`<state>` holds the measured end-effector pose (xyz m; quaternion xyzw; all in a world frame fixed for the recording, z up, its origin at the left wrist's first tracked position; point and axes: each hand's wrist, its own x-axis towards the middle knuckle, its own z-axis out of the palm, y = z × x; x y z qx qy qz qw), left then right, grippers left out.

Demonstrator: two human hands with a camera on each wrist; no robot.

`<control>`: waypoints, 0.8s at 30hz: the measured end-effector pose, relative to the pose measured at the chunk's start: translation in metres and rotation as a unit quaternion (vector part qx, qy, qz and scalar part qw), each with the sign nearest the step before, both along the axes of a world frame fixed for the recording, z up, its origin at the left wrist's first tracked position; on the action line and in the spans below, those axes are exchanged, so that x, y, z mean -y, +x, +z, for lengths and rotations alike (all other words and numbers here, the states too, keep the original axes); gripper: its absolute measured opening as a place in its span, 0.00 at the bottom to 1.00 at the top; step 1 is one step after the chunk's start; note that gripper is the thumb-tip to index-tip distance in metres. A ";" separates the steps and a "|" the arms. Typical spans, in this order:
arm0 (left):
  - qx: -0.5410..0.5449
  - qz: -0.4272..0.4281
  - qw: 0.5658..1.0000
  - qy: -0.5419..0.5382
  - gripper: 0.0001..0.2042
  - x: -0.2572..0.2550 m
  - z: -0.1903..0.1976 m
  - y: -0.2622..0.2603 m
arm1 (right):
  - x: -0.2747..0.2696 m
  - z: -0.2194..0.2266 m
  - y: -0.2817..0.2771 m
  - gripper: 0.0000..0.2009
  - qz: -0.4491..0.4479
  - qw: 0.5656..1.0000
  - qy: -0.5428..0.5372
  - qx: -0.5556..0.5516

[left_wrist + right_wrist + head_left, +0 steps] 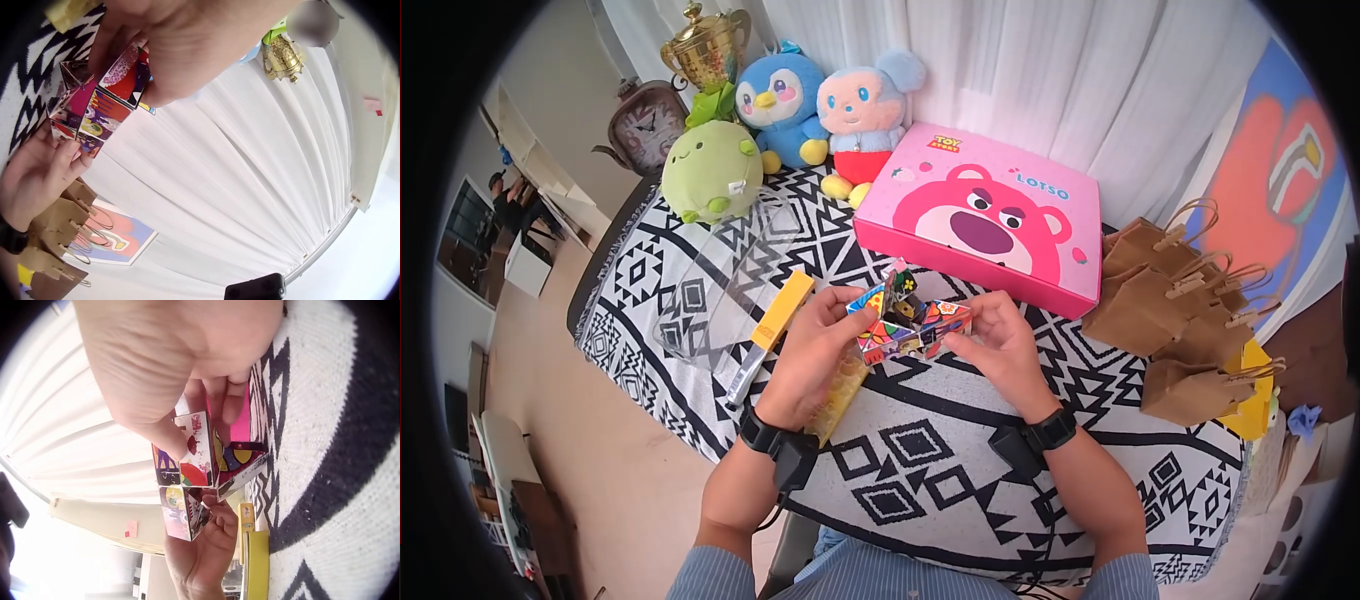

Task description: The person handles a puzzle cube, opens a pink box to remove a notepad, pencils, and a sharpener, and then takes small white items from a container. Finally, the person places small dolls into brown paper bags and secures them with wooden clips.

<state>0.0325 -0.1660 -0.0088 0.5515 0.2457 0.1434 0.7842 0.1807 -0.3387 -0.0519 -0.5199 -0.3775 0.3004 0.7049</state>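
Note:
Both hands hold a folding picture cube (920,340) printed with bright, many-coloured artwork, above the patterned cloth. It stands partly unfolded, with its blocks angled apart and a hollow in the middle. My left hand (812,340) grips its left end, thumb on top. At the other end, my right hand (1006,350) pinches a block between thumb and fingers. The right wrist view shows the right thumb pressing a white-and-red face of the cube (195,434). In the left wrist view, pink and purple faces of the cube (94,109) show between the hands.
A yellow box (784,308) and a clear plastic case (690,300) lie left of the hands, on the black-and-white cloth (1000,440). Behind stand a pink bear-printed box (990,215), plush toys (712,170) and a gold trophy (703,50). Brown paper bags (1150,285) stand right.

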 end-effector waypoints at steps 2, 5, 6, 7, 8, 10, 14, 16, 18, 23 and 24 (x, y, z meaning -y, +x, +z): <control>0.031 0.023 0.999 -0.032 0.15 -0.005 -0.002 0.000 | -0.001 0.001 -0.004 0.15 -0.001 0.999 0.006 0.034; 0.079 0.048 0.992 -0.084 0.16 -0.004 0.003 0.001 | -0.002 0.007 -0.011 0.15 0.005 0.999 0.009 0.047; 0.078 0.047 0.991 -0.099 0.16 -0.004 0.004 0.000 | 0.000 0.006 -0.012 0.15 0.021 0.997 -0.024 0.076; 0.079 0.049 0.991 -0.099 0.16 -0.006 0.003 0.000 | 0.001 0.006 -0.013 0.16 0.037 0.992 -0.056 0.105; 0.095 0.044 0.987 -0.126 0.16 -0.008 0.001 0.000 | 0.000 0.008 -0.018 0.19 0.034 0.996 -0.048 0.074; 0.113 0.042 0.981 -0.151 0.15 -0.010 0.000 -0.001 | 0.001 0.020 -0.024 0.20 0.045 0.990 -0.063 0.121; 0.116 0.079 0.984 -0.107 0.15 -0.010 -0.002 0.000 | -0.002 0.027 -0.029 0.19 0.006 0.958 -0.045 0.284; 0.102 0.086 0.987 -0.086 0.15 -0.010 -0.002 -0.001 | -0.001 0.034 -0.033 0.18 -0.037 0.924 -0.027 0.379; 0.068 0.084 0.992 -0.060 0.15 -0.009 0.008 -0.003 | -0.001 0.037 -0.036 0.18 -0.045 0.923 -0.031 0.381; -0.032 -0.025 0.994 0.103 0.21 -0.020 0.019 -0.024 | 0.001 0.044 -0.052 0.19 -0.073 0.947 -0.054 0.309; -0.087 -0.056 0.981 0.162 0.21 -0.025 0.023 -0.029 | 0.000 0.042 -0.054 0.19 -0.051 0.931 -0.054 0.357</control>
